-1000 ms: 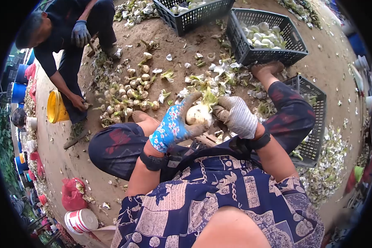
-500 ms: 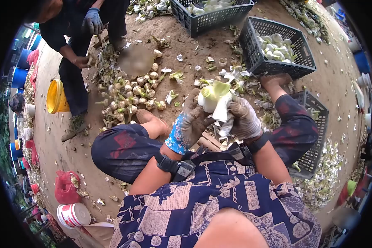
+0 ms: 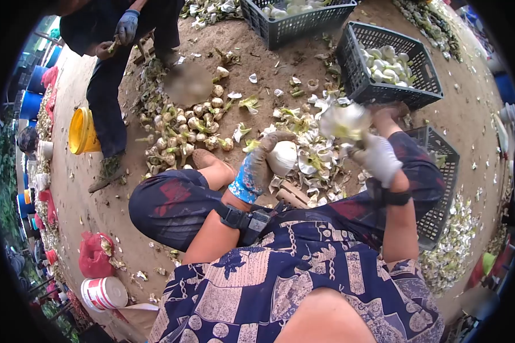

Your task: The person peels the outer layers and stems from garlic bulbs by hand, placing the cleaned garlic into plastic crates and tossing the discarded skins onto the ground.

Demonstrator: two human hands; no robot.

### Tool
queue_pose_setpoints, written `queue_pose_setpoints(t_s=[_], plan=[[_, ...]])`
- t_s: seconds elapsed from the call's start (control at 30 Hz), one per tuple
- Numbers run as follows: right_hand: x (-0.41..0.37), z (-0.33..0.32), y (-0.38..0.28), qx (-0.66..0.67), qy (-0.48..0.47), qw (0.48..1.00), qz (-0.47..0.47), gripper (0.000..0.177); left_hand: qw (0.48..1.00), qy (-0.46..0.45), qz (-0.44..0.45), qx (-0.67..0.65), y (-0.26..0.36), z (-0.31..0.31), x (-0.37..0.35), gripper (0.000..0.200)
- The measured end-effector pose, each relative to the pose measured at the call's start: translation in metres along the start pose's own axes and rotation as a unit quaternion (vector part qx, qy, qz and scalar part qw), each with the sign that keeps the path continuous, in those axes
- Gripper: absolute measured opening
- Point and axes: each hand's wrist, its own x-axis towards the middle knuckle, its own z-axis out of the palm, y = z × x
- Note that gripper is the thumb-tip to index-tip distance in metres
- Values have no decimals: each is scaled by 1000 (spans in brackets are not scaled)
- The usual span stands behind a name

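Observation:
My left hand, in a soiled glove with a blue flowered cuff, is closed around a smooth white bulb in front of my lap. Off to the right, my right hand wears a whitish glove and is smeared by motion. At its fingers is a blurred bunch of white and pale green peel, apart from the bulb. Stripped white peels lie on the ground beyond my hands, around a small wooden piece between my legs.
Unpeeled bulbs with stems lie heaped ahead to the left. A dark crate holds white bulbs; another crate stands behind it. A low crate is by my right knee. At the upper left, a person in gloves works near a yellow bucket.
My right hand has pulled away to the right, and the green-topped outer peel has parted from the bulb. The bulb stays in my left hand. The other person's hands have come closer together.

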Motion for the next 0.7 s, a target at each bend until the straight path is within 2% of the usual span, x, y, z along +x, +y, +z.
queue_pose_setpoints(t_s=[0.03,0.07,0.1,0.13,0.17,0.2,0.23,0.27,0.3,0.33,0.4,0.47,0.53,0.57,0.6,0.67,0.7], plan=[[2,18,-3,-90,32,995,-42,35,994,-17,18,108,-5,-6,4,49],[1,29,-11,-183,60,978,-84,35,994,-20,14,106,-6,-6,4,49],[-1,35,-22,-2,33,993,-111,35,958,-17,82,273,-6,-7,5,49],[-7,42,-36,181,3,974,-134,35,890,-10,144,432,-8,-8,3,48],[-8,55,-47,135,12,977,-163,32,877,17,144,458,-9,-3,0,44],[-4,67,-57,90,31,974,-203,30,922,58,101,370,-10,11,-9,38],[-2,76,-62,83,28,976,-200,27,892,113,61,433,-3,23,-12,35],[1,84,-67,75,38,974,-211,25,816,71,199,539,-17,-8,-9,35],[3,89,-70,94,49,971,-213,23,848,117,218,468,-33,-22,-7,33],[6,92,-68,88,35,973,-211,25,794,117,232,550,-23,-14,-12,35],[12,84,-76,8,-23,982,-190,29,790,145,184,567,-27,-21,-9,38],[17,83,-76,20,-57,978,-201,27,784,164,175,573,-31,-28,-4,38],[21,95,-77,-35,-2,979,-201,24,738,146,229,617,-25,-30,-3,36],[20,96,-76,-17,-12,981,-195,24,715,155,223,644,-26,-31,-1,33],[20,95,-76,-20,-12,981,-194,24,717,156,224,642,-26,-34,2,33],[20,93,-77,-31,17,981,-188,23,750,81,224,617,-20,-39,2,31],[26,99,-71,-10,24,984,-174,22,898,44,123,420,-13,-36,-3,32]])
